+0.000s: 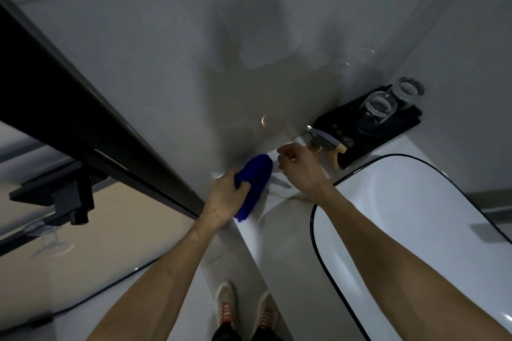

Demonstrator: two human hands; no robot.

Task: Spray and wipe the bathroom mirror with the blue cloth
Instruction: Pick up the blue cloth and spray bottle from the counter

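Head view: left hand (pixel 225 196) holds the blue cloth (pixel 253 184) bunched, low against the mirror (pixel 171 69). Right hand (pixel 300 167) loosely curled, probably empty; dim. Spray bottle (pixel 327 144) stands on the bench (pixel 415 216) just right of it, so right hand is nearer.

Glasses (pixel 388 106) on tray (pixel 393 138) behind sink (pixel 415 230)
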